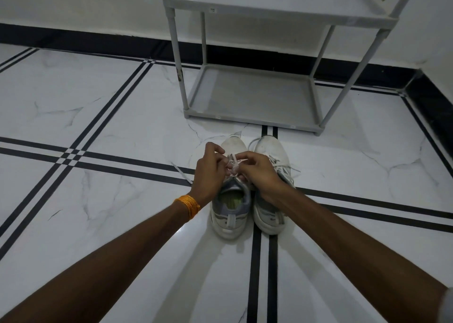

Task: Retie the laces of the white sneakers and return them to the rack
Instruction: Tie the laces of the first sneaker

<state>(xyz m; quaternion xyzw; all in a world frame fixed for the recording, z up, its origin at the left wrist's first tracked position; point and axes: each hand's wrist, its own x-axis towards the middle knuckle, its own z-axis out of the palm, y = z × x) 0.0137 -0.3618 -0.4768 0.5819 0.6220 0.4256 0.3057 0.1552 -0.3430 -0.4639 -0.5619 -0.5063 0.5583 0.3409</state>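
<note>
Two white sneakers stand side by side on the floor, toes pointing away from me. Over the left sneaker (230, 215) my left hand (210, 170) and my right hand (257, 170) each pinch a strand of its white lace (232, 162), which forms a small knot between my fingers. A loose lace end (182, 173) trails on the floor to the left. The right sneaker (269, 151) has slack laces spilling over its right side; my right wrist covers its middle. An orange thread band circles my left wrist.
A grey plastic shoe rack (252, 117) stands just beyond the sneakers against the wall, its bottom shelf and the shelf above bare. The floor is white marble tile with black stripe lines. A black skirting runs along the wall.
</note>
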